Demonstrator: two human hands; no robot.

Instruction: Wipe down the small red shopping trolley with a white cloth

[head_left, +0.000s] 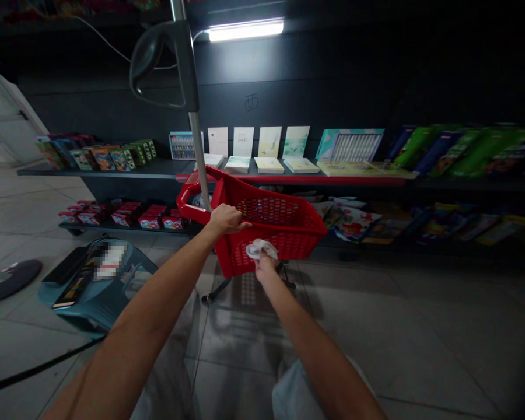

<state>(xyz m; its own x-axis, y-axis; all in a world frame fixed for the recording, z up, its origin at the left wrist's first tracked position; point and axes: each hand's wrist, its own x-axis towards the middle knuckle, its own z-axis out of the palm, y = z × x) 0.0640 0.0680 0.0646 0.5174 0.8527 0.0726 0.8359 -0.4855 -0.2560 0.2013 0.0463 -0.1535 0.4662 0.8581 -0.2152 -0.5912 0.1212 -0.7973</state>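
Observation:
A red plastic shopping trolley basket (266, 233) with a mesh wall stands on small wheels just ahead of me. My left hand (225, 219) grips its top rim, close to the grey metal pole (200, 160) that rises to a black plastic handle (164, 64). My right hand (265, 267) pinches a crumpled white cloth (261, 249) and presses it against the basket's outer wall. The inside of the basket is mostly hidden from this angle.
Dark shelves (105, 170) run behind the basket, holding boxed toys, books and cards. A teal plastic chair (98, 286) with dark items on it stands to the left, and a black cable (39, 367) crosses the tiled floor (245, 338).

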